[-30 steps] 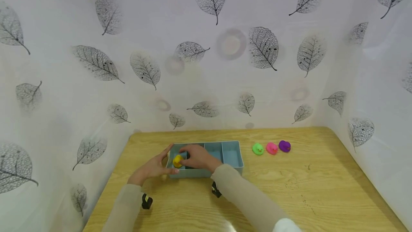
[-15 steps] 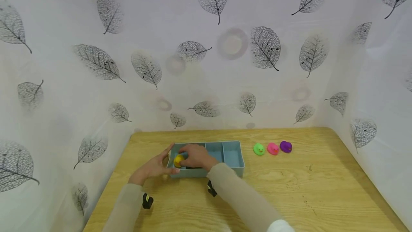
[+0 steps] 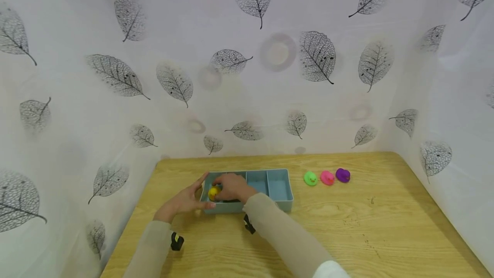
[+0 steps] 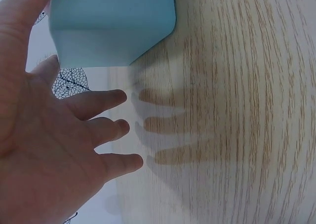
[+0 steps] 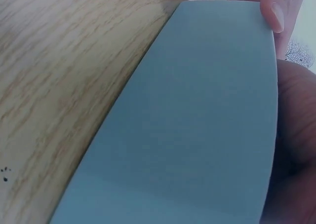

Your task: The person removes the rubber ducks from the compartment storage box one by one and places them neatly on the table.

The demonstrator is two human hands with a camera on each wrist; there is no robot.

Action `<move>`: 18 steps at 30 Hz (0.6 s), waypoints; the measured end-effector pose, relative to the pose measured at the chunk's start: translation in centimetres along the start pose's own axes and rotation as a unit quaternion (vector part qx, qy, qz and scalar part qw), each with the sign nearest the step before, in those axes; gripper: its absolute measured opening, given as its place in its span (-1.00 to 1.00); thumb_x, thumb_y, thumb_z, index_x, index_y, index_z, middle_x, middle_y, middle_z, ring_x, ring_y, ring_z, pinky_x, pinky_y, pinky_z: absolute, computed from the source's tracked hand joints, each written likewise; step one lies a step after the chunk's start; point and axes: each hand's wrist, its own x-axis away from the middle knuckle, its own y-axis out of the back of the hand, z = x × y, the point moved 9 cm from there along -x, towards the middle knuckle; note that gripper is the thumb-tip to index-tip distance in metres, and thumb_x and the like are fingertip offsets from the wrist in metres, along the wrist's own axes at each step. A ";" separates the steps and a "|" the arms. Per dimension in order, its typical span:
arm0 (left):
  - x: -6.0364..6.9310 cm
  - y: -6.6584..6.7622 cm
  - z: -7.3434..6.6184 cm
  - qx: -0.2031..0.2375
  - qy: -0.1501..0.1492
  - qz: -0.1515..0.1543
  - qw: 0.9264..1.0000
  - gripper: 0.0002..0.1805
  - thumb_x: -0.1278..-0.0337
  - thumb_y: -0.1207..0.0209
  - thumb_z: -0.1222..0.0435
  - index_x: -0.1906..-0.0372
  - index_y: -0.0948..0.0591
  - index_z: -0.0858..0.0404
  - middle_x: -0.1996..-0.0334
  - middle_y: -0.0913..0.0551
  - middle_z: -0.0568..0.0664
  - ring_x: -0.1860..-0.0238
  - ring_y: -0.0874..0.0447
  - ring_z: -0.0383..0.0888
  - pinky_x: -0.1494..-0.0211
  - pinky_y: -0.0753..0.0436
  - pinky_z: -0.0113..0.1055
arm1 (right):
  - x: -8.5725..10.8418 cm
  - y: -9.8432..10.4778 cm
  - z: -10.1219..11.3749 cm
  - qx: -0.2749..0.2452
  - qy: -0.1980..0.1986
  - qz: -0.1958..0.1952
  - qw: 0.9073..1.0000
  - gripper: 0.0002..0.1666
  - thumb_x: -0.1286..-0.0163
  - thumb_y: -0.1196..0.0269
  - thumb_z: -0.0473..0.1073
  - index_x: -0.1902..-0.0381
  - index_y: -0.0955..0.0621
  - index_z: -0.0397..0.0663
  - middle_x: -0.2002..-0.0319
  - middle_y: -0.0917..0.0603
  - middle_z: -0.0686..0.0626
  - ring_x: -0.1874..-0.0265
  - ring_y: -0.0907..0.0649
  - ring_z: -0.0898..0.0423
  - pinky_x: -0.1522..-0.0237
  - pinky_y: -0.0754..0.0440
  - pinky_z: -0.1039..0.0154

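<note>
A blue-grey divided box (image 3: 279, 188) lies lengthwise on the wooden table. My left hand (image 3: 185, 200) spans its left end, thumb on the front rim and forefinger toward the back. In the left wrist view, the other fingers (image 4: 106, 98) stick out straight below the box (image 4: 111, 17). My right hand (image 3: 233, 187) reaches over the front wall and pinches a yellow toy duck (image 3: 214, 193) in the leftmost compartment. That hand covers part of the duck and the compartment beside it. In the right wrist view, the box wall (image 5: 187, 115) hides the fingertips.
A green duck (image 3: 310, 179), a pink duck (image 3: 327, 178) and a purple duck (image 3: 342, 175) sit in a row right of the box. Behind the table (image 3: 347, 231) hangs a white leaf-print curtain (image 3: 339, 110), which also runs along both sides.
My right wrist and forearm have shifted slightly left, with the fingers staying at the yellow duck. My left hand keeps its place on the box.
</note>
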 end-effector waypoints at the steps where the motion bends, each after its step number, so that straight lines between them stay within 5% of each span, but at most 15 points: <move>1: 0.0 0.0 0.0 0.000 0.000 -0.001 1.000 0.32 -0.10 -0.47 -0.23 -0.74 0.20 -0.24 -0.69 -0.01 0.30 -0.61 -0.19 0.40 -0.52 -0.28 0.45 | -0.1 0.0 0.0 0.004 -0.001 0.003 1.000 -0.43 -0.34 -0.46 0.12 -0.31 -0.69 0.31 -0.26 -0.73 0.11 -0.19 -0.71 0.06 -0.12 -0.74 0.07; 18: 0.1 0.0 -0.1 -0.002 -0.004 -0.003 1.000 0.30 -0.11 -0.46 -0.23 -0.73 0.20 -0.26 -0.67 -0.06 0.36 -0.59 -0.22 0.40 -0.53 -0.28 0.45 | -0.8 -0.7 0.2 -0.023 -0.018 0.001 1.000 -0.44 -0.32 -0.49 0.08 -0.27 -0.72 0.19 -0.03 -0.80 0.11 0.10 -0.71 0.17 -0.02 -0.74 0.21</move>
